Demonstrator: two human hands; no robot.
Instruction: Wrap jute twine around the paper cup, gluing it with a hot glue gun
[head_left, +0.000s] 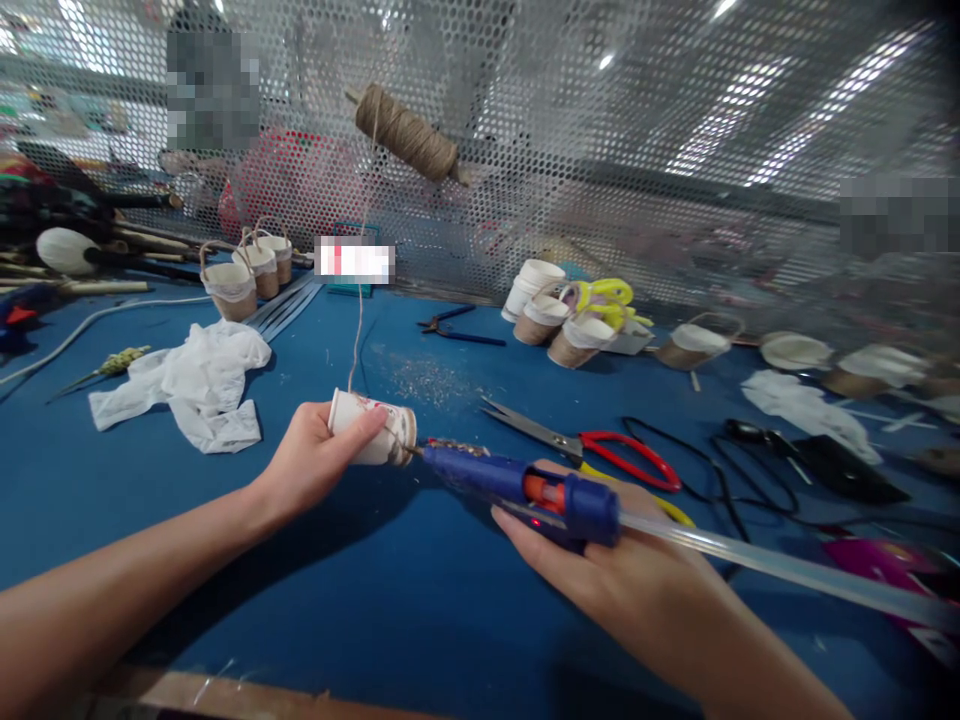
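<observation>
My left hand (319, 450) is closed around a white paper cup (367, 450) lying on its side, thumb across its printed wall. A strand of twine (358, 345) runs from the cup up to a spool of twine (405, 130) hung on the mesh. In my right hand (600, 560) is a blue hot glue gun (480, 475), a long clear glue stick (750, 565) sticking out of its back. The gun's nozzle is at the cup's right end; whether it touches is hard to tell. Scissors (577, 445) with red and yellow handles lie just beyond the gun.
Pliers (476, 338) lie farther back. Several twine-wrapped cups (232, 290) stand at the back left, others (577, 340) at the back right. White cloth (187, 380) lies at left. A black cable (720, 480) loops at right. The perforated metal screen (487, 230) bounds the blue table.
</observation>
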